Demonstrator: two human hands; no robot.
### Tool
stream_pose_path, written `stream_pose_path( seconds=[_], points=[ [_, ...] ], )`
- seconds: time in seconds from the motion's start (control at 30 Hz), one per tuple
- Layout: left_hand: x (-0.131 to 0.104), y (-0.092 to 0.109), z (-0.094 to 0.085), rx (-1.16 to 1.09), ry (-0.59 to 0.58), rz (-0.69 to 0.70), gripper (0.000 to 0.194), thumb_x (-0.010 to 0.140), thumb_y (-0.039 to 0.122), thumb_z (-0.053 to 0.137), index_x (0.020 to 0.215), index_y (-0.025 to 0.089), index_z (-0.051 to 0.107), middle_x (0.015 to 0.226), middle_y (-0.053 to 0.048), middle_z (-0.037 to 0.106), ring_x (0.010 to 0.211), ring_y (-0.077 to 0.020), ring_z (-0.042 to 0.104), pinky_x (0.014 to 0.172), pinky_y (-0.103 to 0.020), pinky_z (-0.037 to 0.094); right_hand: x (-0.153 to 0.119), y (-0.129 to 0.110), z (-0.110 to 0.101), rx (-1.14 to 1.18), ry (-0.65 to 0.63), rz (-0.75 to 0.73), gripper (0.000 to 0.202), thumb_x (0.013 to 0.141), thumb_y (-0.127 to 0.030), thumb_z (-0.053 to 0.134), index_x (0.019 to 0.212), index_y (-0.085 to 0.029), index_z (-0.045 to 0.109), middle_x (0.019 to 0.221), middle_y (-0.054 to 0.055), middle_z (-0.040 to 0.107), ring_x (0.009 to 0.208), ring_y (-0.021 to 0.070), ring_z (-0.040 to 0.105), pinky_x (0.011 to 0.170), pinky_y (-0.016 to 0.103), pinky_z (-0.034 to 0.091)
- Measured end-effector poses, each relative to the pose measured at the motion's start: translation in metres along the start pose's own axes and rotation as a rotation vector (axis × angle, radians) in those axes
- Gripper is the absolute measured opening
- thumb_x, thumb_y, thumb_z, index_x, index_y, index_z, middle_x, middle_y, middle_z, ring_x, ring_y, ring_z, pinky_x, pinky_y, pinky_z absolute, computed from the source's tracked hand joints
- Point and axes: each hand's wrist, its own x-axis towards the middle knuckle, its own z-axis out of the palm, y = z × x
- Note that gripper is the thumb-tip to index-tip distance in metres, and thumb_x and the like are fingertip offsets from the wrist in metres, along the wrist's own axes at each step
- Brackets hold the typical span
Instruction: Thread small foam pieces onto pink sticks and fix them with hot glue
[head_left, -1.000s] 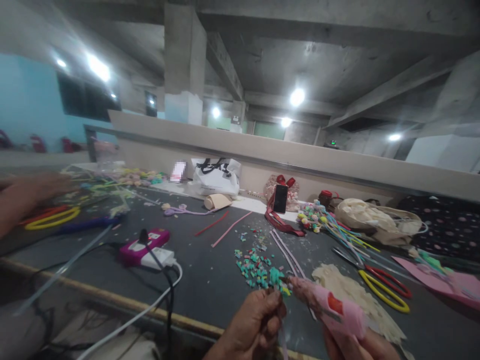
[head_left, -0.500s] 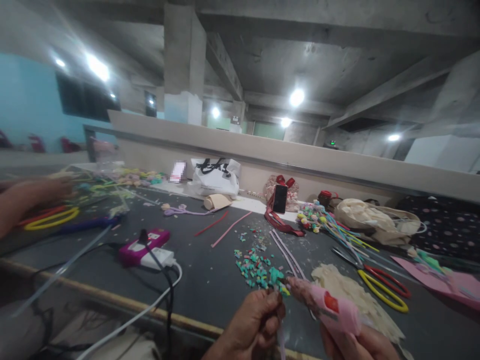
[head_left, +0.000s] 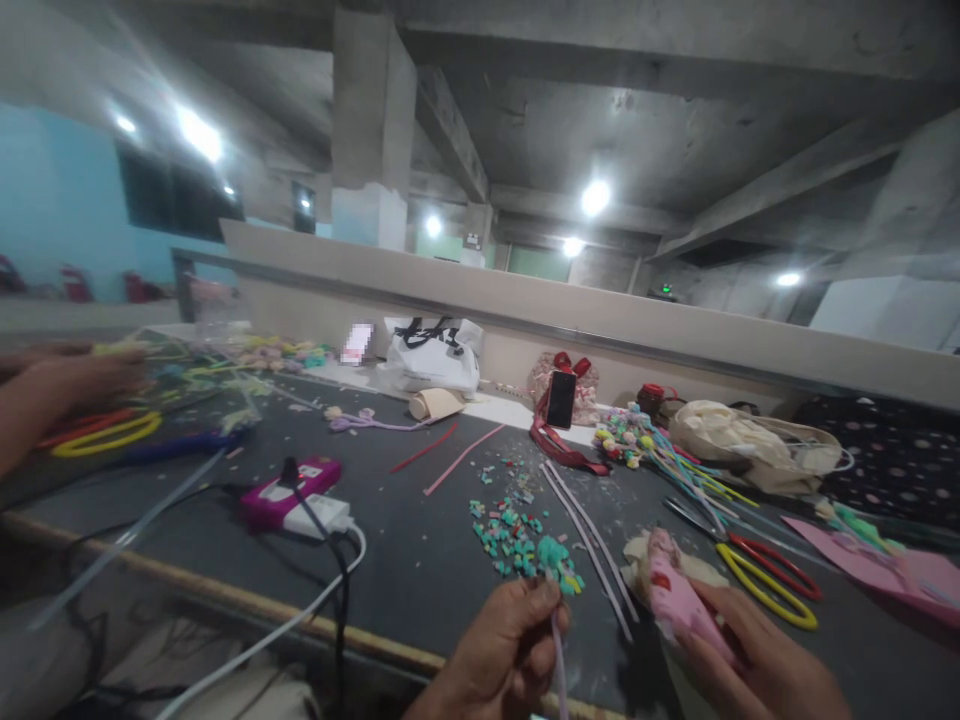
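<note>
Head view. Left hand [head_left: 517,640]: at the near edge of the table [head_left: 420,545], pinching a lilac stem [head_left: 559,665], green cluster [head_left: 553,556] at its upper end. Right hand [head_left: 757,640]: wrapped around a pink glue gun [head_left: 686,605], above beige cloth [head_left: 636,556], apart from the cluster. Handling, as judged: pinch close below the cluster, steady the stem, keep the nozzle clear of skin, dab sparingly. Writing: white bag [head_left: 431,375], black lettering, creased, not surely legible; no brand readable elsewhere.

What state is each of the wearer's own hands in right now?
Left hand: closed, holding a pale purple stem.
Right hand: closed, holding a pink glue gun.
</note>
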Motion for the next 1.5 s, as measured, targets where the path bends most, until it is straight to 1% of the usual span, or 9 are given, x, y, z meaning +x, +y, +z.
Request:
stream_pose_path(
  seconds=[0.1,0.2,0.27,0.33,0.47,0.6,0.83,1.03,1.5],
  points=[
    [-0.001,0.001,0.003,0.012,-0.006,0.002,0.03,0.068,0.044,0.051,0.06,0.014,0.049,0.027,0.008,0.041,0.018,-0.0015,0.027,0.024,-0.015,0.01,-0.005,0.034,0.018,-0.207,-0.044,-0.005,0.032,0.07,-0.041,0.048,0.098,-0.025,0.055,0.089,0.004,0.062,0.071,0.0176,0.062,0.054,0.022,0.05],
    [-0.002,0.0,0.006,0.011,0.007,-0.012,0.03,0.067,0.043,0.052,0.058,0.014,0.048,0.026,0.008,0.04,0.017,-0.0013,0.028,0.024,-0.014,0.011,-0.007,0.041,0.024,-0.282,-0.04,-0.04,0.03,0.071,-0.042,0.048,0.093,-0.025,0.058,0.088,0.005,0.061,0.073,0.019,0.06,0.058,0.025,0.049],
    [-0.003,0.0,0.008,0.014,0.02,-0.022,0.03,0.066,0.043,0.053,0.058,0.014,0.048,0.027,0.008,0.041,0.018,-0.0013,0.028,0.024,-0.014,0.011,-0.004,0.025,0.018,-0.252,0.028,-0.078,0.03,0.069,-0.041,0.051,0.093,-0.023,0.058,0.092,0.007,0.059,0.082,0.0223,0.057,0.067,0.031,0.047],
    [-0.004,-0.001,0.011,0.023,0.03,-0.032,0.031,0.066,0.043,0.053,0.058,0.014,0.049,0.026,0.008,0.04,0.018,-0.0009,0.028,0.023,-0.013,0.011,0.002,-0.005,0.008,-0.071,0.048,-0.114,0.026,0.071,-0.035,0.051,0.093,-0.022,0.057,0.094,0.007,0.058,0.085,0.0211,0.055,0.07,0.028,0.045],
    [-0.004,-0.005,0.014,0.028,0.024,-0.034,0.032,0.065,0.044,0.053,0.057,0.014,0.048,0.025,0.008,0.04,0.017,-0.0009,0.027,0.023,-0.013,0.012,0.02,-0.065,0.0,0.397,-0.162,-0.122,0.013,0.076,-0.024,0.046,0.082,-0.02,0.057,0.07,0.001,0.058,0.062,0.0118,0.054,0.057,0.019,0.043],
    [-0.003,-0.009,0.011,0.024,-0.021,-0.005,0.033,0.062,0.045,0.057,0.053,0.014,0.047,0.024,0.008,0.04,0.016,-0.002,0.029,0.022,-0.013,0.014,0.031,-0.088,0.011,0.537,-0.187,-0.134,0.01,0.075,-0.022,0.047,0.077,-0.018,0.057,0.065,0.0,0.056,0.059,0.0107,0.051,0.054,0.019,0.04],
    [-0.008,-0.006,0.01,0.011,-0.018,-0.033,0.031,0.064,0.042,0.056,0.054,0.013,0.051,0.024,0.007,0.041,0.017,-0.0027,0.031,0.023,-0.013,0.018,0.034,-0.087,0.011,0.427,-0.167,-0.152,0.012,0.075,-0.019,0.046,0.065,-0.017,0.052,0.057,-0.002,0.05,0.053,0.0093,0.046,0.05,0.019,0.036],
    [-0.008,-0.01,0.008,0.039,0.127,-0.053,0.022,0.06,0.03,0.06,0.054,0.009,0.057,0.032,0.002,0.049,0.022,-0.0024,0.036,0.024,-0.012,0.02,0.044,-0.076,-0.007,0.367,-0.231,-0.141,0.012,0.076,-0.019,0.045,0.066,-0.017,0.052,0.057,-0.002,0.049,0.052,0.0092,0.046,0.048,0.018,0.035],
    [-0.014,-0.004,0.017,0.171,0.173,-0.163,0.016,0.058,0.022,0.056,0.054,0.008,0.059,0.031,0.002,0.05,0.019,-0.0023,0.034,0.021,-0.01,0.02,0.075,-0.081,-0.019,0.255,-0.45,-0.509,0.016,0.08,-0.022,0.044,0.073,-0.018,0.058,0.077,0.001,0.057,0.071,0.0094,0.051,0.066,0.02,0.036]
  ],
)
